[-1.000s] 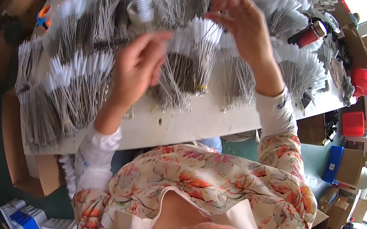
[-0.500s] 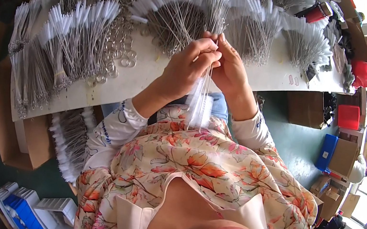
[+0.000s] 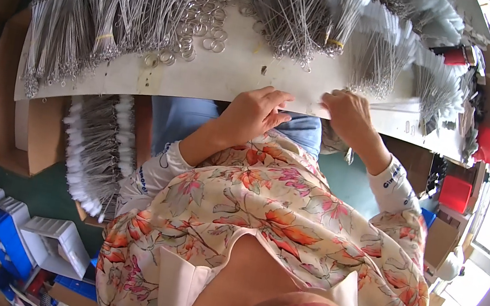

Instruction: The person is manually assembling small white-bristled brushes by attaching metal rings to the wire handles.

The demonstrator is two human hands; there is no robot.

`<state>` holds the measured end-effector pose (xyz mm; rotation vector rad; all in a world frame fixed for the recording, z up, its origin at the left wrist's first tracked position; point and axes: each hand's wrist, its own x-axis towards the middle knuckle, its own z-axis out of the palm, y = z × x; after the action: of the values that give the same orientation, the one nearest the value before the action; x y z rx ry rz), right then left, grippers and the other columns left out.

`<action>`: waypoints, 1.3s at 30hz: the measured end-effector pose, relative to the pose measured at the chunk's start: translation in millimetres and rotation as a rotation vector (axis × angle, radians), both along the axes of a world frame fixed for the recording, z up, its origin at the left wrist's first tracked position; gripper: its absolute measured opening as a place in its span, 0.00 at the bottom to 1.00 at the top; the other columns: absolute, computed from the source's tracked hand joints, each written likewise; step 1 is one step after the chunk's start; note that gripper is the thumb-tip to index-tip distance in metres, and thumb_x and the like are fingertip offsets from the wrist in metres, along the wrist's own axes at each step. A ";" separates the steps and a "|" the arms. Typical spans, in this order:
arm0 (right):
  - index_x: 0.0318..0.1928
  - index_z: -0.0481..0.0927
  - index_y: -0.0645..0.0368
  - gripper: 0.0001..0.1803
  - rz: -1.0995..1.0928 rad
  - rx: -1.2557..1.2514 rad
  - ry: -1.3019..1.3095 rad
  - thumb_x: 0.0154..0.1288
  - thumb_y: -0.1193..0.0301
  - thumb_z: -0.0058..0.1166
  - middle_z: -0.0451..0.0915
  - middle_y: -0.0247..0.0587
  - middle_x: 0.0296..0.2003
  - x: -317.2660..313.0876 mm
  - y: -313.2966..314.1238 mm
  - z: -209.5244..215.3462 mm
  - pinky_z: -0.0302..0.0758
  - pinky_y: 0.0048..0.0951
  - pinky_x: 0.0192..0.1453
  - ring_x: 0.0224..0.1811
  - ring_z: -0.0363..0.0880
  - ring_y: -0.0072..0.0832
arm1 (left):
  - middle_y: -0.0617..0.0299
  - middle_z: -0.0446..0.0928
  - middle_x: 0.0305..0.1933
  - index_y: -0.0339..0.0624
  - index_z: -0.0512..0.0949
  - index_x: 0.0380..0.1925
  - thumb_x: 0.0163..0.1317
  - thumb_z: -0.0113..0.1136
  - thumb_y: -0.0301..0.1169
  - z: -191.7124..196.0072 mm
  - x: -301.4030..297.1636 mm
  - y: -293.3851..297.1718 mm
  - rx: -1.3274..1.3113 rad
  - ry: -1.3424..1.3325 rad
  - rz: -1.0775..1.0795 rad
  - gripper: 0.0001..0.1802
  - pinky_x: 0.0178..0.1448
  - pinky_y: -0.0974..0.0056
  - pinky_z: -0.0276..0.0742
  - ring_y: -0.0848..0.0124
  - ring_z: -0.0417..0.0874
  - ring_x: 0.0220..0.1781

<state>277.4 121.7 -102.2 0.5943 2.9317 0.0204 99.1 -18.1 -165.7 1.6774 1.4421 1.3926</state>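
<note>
My left hand (image 3: 251, 115) hovers at the near edge of the white table (image 3: 217, 83), thumb and forefinger apart and nothing visible between them. To its right, my right hand (image 3: 351, 119) is over the same edge, its fingertips smeared by motion, so what they hold, if anything, is unclear. Pale thin streaks, perhaps brushes (image 3: 399, 105), lie on the table just right of that hand. Beyond the hands stands a fanned heap of wire-stemmed, white-tipped brushes (image 3: 292, 25), with a banded bundle (image 3: 343, 20) at its right side.
More brush bundles (image 3: 146, 7) fill the table's left side, beside loose metal rings (image 3: 203, 32). Further brush piles (image 3: 381, 53) stand at the right. Below the table's left end are an open cardboard box (image 3: 43, 139) and a stack of brushes (image 3: 92, 153). Red bins (image 3: 455, 193) are at far right.
My hands, together on a few wire brushes before, have parted; the right moved rightward. Those brushes no longer hang below my hands. The view has shifted, so the table appears higher and nearer.
</note>
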 end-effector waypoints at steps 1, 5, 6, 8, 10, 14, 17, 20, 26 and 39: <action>0.32 0.78 0.60 0.04 -0.092 -0.420 0.122 0.56 0.75 0.51 0.78 0.38 0.24 -8.2 -2.6 -0.2 0.71 0.27 0.27 0.27 0.77 0.27 | 0.57 0.77 0.32 0.39 0.76 0.38 0.51 0.64 0.28 3.2 -1.5 -0.2 -0.002 -0.014 -0.004 0.13 0.28 0.66 0.74 0.68 0.78 0.29; 0.34 0.78 0.63 0.08 -0.347 -1.357 0.135 0.64 0.71 0.48 0.75 0.32 0.21 -37.3 -25.1 9.1 0.66 0.18 0.22 0.18 0.68 0.17 | 0.57 0.75 0.31 0.40 0.76 0.35 0.51 0.63 0.30 5.9 -10.0 -6.1 0.174 0.006 -0.005 0.11 0.33 0.62 0.75 0.63 0.78 0.30; 0.34 0.78 0.63 0.08 -0.355 -1.367 0.138 0.64 0.71 0.48 0.75 0.32 0.21 -37.9 -23.9 10.1 0.66 0.18 0.22 0.18 0.68 0.17 | 0.57 0.75 0.30 0.41 0.76 0.33 0.51 0.63 0.30 12.0 -15.2 -6.9 0.266 0.084 0.003 0.10 0.32 0.63 0.75 0.63 0.78 0.29; 0.33 0.79 0.63 0.09 -0.467 -1.729 0.071 0.65 0.70 0.49 0.74 0.29 0.20 -37.9 -21.2 13.4 0.64 0.15 0.23 0.19 0.64 0.13 | 0.58 0.75 0.30 0.41 0.76 0.32 0.51 0.63 0.30 29.3 -30.7 -8.0 0.350 0.159 0.004 0.09 0.32 0.63 0.75 0.63 0.78 0.29; 0.32 0.81 0.59 0.07 -0.381 -1.094 0.176 0.61 0.71 0.51 0.78 0.33 0.23 -32.3 -10.1 14.0 0.69 0.22 0.24 0.21 0.74 0.20 | 0.58 0.75 0.27 0.42 0.76 0.29 0.50 0.63 0.32 40.0 -57.8 -2.0 0.237 0.509 0.072 0.08 0.31 0.64 0.75 0.64 0.78 0.29; 0.32 0.80 0.57 0.06 -0.177 -0.174 -0.048 0.59 0.70 0.53 0.79 0.40 0.28 -24.1 10.2 9.1 0.73 0.33 0.31 0.28 0.78 0.40 | 0.58 0.76 0.23 0.41 0.75 0.26 0.51 0.63 0.33 20.1 -105.5 14.0 -0.107 0.710 0.387 0.09 0.28 0.65 0.74 0.65 0.79 0.26; 0.33 0.80 0.61 0.07 -0.119 -0.428 0.315 0.59 0.71 0.53 0.79 0.40 0.27 -35.5 -0.4 -4.6 0.74 0.30 0.31 0.26 0.78 0.33 | 0.61 0.75 0.21 0.40 0.73 0.24 0.53 0.63 0.32 13.6 -109.2 18.9 -0.144 0.804 0.434 0.10 0.27 0.67 0.72 0.68 0.78 0.23; 0.36 0.79 0.66 0.07 -0.248 -0.954 0.671 0.63 0.76 0.49 0.78 0.35 0.25 -59.0 -15.6 11.0 0.70 0.18 0.27 0.25 0.72 0.16 | 0.62 0.75 0.22 0.39 0.73 0.27 0.57 0.60 0.33 26.2 -100.8 13.6 -0.117 0.479 0.442 0.09 0.27 0.68 0.72 0.72 0.77 0.24; 0.38 0.79 0.64 0.09 -0.299 -1.431 0.907 0.63 0.71 0.53 0.78 0.36 0.38 -102.2 -36.8 36.3 0.70 0.18 0.28 0.28 0.73 0.16 | 0.62 0.73 0.38 0.42 0.70 0.44 0.67 0.46 0.34 48.6 -66.3 5.3 0.072 -1.286 -0.251 0.10 0.33 0.70 0.72 0.76 0.74 0.32; 0.27 0.80 0.56 0.11 0.341 -0.235 1.142 0.36 0.76 0.56 0.76 0.28 0.31 -109.3 -43.1 27.5 0.74 0.23 0.23 0.23 0.76 0.22 | 0.55 0.76 0.43 0.31 0.79 0.38 0.52 0.59 0.14 88.5 -73.4 -3.8 0.191 -0.249 0.141 0.12 0.36 0.76 0.76 0.75 0.79 0.37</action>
<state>168.1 78.6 -74.7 0.0064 3.9591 -0.8890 25.6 -21.8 -77.2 1.4710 1.3409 1.7966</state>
